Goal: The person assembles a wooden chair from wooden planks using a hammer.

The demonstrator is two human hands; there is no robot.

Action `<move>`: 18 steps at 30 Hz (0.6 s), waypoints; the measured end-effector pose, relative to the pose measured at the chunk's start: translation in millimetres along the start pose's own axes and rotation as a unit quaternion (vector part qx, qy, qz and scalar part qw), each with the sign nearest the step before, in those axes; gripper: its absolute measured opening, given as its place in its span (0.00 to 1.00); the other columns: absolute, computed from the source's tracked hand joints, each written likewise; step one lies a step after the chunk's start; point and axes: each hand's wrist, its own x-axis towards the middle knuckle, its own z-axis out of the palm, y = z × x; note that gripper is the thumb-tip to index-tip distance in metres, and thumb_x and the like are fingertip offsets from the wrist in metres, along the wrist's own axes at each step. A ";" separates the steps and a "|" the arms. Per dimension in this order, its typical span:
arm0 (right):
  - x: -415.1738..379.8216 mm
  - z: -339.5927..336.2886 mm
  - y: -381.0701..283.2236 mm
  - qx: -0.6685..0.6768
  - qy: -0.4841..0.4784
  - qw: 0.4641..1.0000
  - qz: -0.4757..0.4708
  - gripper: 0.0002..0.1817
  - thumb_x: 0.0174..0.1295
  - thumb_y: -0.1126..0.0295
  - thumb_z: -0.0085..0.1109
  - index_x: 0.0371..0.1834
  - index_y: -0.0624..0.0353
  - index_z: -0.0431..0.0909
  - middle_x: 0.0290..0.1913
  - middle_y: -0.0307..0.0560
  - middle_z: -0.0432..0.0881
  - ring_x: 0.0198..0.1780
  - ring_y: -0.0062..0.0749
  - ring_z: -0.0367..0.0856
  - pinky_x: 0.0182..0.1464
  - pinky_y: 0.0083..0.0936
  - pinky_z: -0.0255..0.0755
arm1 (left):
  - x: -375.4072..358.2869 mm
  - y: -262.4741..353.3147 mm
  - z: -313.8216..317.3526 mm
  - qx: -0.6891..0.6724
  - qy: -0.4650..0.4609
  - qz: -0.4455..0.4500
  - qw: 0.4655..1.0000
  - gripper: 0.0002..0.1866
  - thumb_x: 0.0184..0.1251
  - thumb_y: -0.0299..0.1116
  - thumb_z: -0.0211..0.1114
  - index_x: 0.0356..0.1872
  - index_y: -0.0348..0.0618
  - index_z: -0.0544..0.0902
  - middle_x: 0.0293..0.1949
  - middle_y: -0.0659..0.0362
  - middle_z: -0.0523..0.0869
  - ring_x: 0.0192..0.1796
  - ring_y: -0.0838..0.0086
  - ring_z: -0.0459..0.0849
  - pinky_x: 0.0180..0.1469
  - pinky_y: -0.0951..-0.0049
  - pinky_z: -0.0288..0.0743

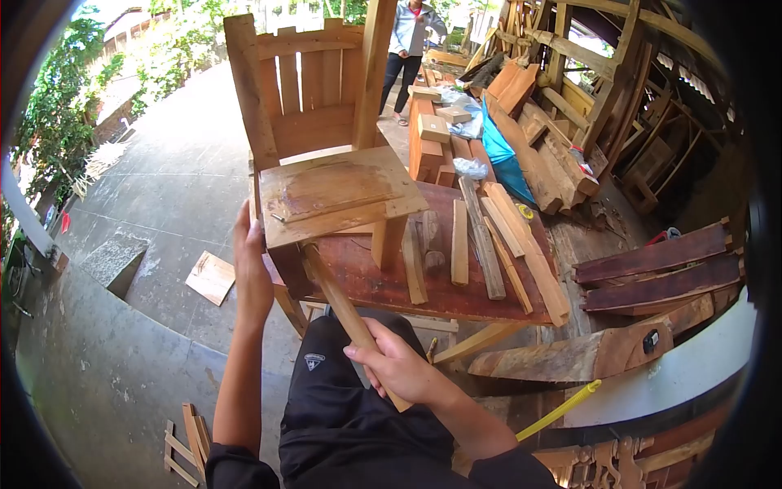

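Note:
A small wooden chair (334,183) with a slatted back stands on the reddish-brown table (358,281) in front of me. My left hand (251,265) grips the chair's left side by the seat, its fingers partly hidden behind the wood. On the seat, a thin wooden strip lies along the board, and a small nail-like piece (278,218) shows near its left end. My right hand (391,359) is wrapped round a long wooden handle (338,301). The handle's upper end reaches the front edge of the seat, and whatever is beyond it is hidden.
Several loose wooden strips (460,244) lie on the table's right half. Behind are stacked wood blocks (432,151), a blue sheet (501,155) and a standing person (411,41). Dark planks (660,269) and a yellow tube (562,407) are at right; a board (210,277) lies on the floor.

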 end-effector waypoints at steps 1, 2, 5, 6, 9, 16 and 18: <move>-0.8 0.1 -2.2 0.002 -0.002 1.000 -0.001 0.32 0.79 0.60 0.59 0.78 0.64 0.61 0.27 0.35 0.71 0.23 0.16 0.71 0.22 0.19 0.69 | 1.2 1.5 2.4 -0.020 -0.005 -0.012 1.000 0.37 0.86 0.54 0.41 0.83 0.34 0.62 0.82 0.44 0.64 0.85 0.58 0.59 0.84 0.57 0.51; -1.7 -0.4 -3.0 0.005 -0.002 1.000 -0.001 0.32 0.80 0.60 0.59 0.78 0.64 0.61 0.26 0.35 0.71 0.23 0.16 0.71 0.22 0.19 0.69 | 2.3 1.4 1.7 -0.026 -0.001 -0.007 1.000 0.36 0.86 0.52 0.41 0.82 0.34 0.62 0.81 0.44 0.65 0.84 0.58 0.60 0.84 0.58 0.52; -0.8 -0.2 0.5 0.005 0.007 1.000 -0.001 0.32 0.80 0.59 0.59 0.79 0.64 0.60 0.24 0.35 0.70 0.22 0.17 0.71 0.22 0.19 0.68 | 2.1 -1.7 3.9 -0.051 0.002 0.004 0.999 0.33 0.87 0.47 0.42 0.82 0.32 0.63 0.79 0.44 0.67 0.82 0.60 0.64 0.82 0.60 0.56; -2.2 -0.5 0.3 0.004 0.007 1.000 0.000 0.32 0.80 0.59 0.59 0.78 0.64 0.61 0.24 0.35 0.71 0.21 0.17 0.70 0.22 0.19 0.68 | 0.4 -3.1 4.9 -0.062 0.002 -0.020 0.998 0.34 0.87 0.48 0.42 0.82 0.34 0.62 0.79 0.44 0.67 0.82 0.60 0.64 0.82 0.60 0.56; -2.3 -0.1 -1.8 -0.001 0.004 1.000 0.000 0.32 0.80 0.59 0.59 0.78 0.63 0.61 0.23 0.35 0.71 0.20 0.17 0.70 0.22 0.19 0.68 | -1.4 -5.7 3.1 -0.090 0.006 -0.086 0.992 0.36 0.86 0.51 0.41 0.85 0.38 0.59 0.79 0.45 0.67 0.81 0.60 0.65 0.81 0.59 0.57; -1.6 1.3 16.7 -0.012 0.013 1.000 0.007 0.30 0.80 0.59 0.59 0.77 0.63 0.63 0.23 0.35 0.71 0.20 0.17 0.70 0.22 0.19 0.68 | -2.1 -20.2 1.7 -0.056 0.002 -0.081 0.995 0.39 0.84 0.64 0.41 0.86 0.54 0.58 0.79 0.50 0.68 0.82 0.58 0.64 0.82 0.50 0.55; -0.5 3.7 24.5 -0.012 0.018 1.000 0.015 0.30 0.80 0.58 0.58 0.77 0.63 0.63 0.23 0.35 0.71 0.20 0.17 0.70 0.22 0.20 0.68 | -2.1 -20.5 -0.8 -0.048 -0.008 -0.078 0.996 0.39 0.84 0.64 0.41 0.86 0.54 0.58 0.80 0.50 0.68 0.83 0.58 0.63 0.82 0.49 0.54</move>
